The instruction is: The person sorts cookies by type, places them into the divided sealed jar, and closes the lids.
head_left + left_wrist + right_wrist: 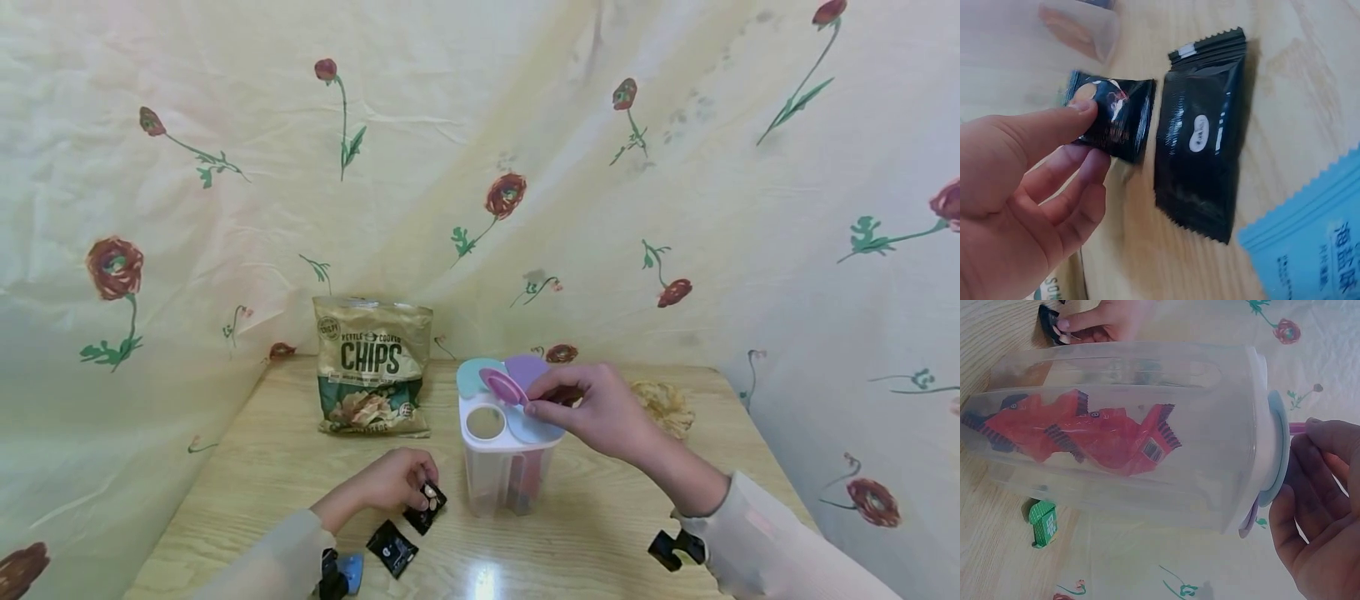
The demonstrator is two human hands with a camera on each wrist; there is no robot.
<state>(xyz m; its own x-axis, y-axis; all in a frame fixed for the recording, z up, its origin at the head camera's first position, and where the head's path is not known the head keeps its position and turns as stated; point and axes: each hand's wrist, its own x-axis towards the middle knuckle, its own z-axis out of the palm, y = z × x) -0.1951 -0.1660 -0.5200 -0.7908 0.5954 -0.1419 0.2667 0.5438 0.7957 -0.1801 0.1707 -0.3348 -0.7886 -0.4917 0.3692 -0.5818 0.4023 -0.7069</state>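
Observation:
My left hand (386, 482) pinches a small glossy black packet (1124, 128) between thumb and fingers. A second black packet (1197, 140) with a white oval mark lies on the table beside it. With thumb and fingertips, my right hand (600, 410) grips a round pink lid (501, 387) and holds it tilted above a clear plastic container (486, 477). One round opening (486, 422) at the container's front left is uncovered. Teal (472, 377), purple (525, 368) and light-blue (534, 428) lids cover other sections. Red packets (1113, 434) show through one section's wall.
Behind on the left stands a bag of chips (371, 358). A blue packet (1310, 234) lies near my left wrist. In the right wrist view, a small green packet (1044, 524) lies beside the container. A crumpled yellowish bundle (666, 405) sits at the right, before the flowered cloth (420, 183).

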